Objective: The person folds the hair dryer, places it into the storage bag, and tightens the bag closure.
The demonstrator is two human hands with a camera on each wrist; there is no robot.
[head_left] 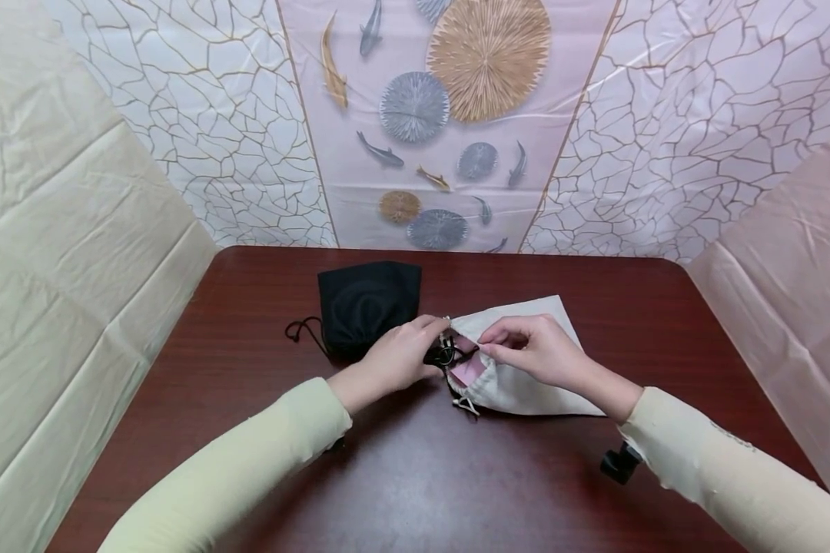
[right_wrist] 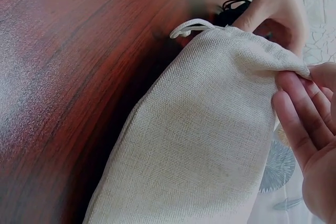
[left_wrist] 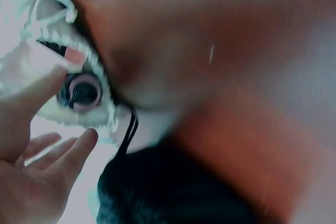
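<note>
A cream cloth drawstring bag point(head_left: 526, 392) lies with its mouth towards the left, pink showing inside. My right hand point(head_left: 542, 349) pinches the rim between thumb and fingers; the right wrist view shows this grip on the bag point(right_wrist: 194, 124). A small black object with a round, lens-like end point(left_wrist: 85, 93) sits in the bag's mouth; its exact kind is unclear. Around that mouth, my left hand point(head_left: 404, 353) has thumb and fingers spread apart. The left wrist view shows a gap between this hand point(left_wrist: 39, 166) and the black object's lower side.
Behind the left hand lies a black drawstring pouch point(head_left: 370, 303), bulging, its cord point(head_left: 304, 330) trailing left. Both sit on a dark red wooden table point(head_left: 422, 491). Patterned cloth point(head_left: 415, 192) hangs along the back edge, with plain cloth at either side.
</note>
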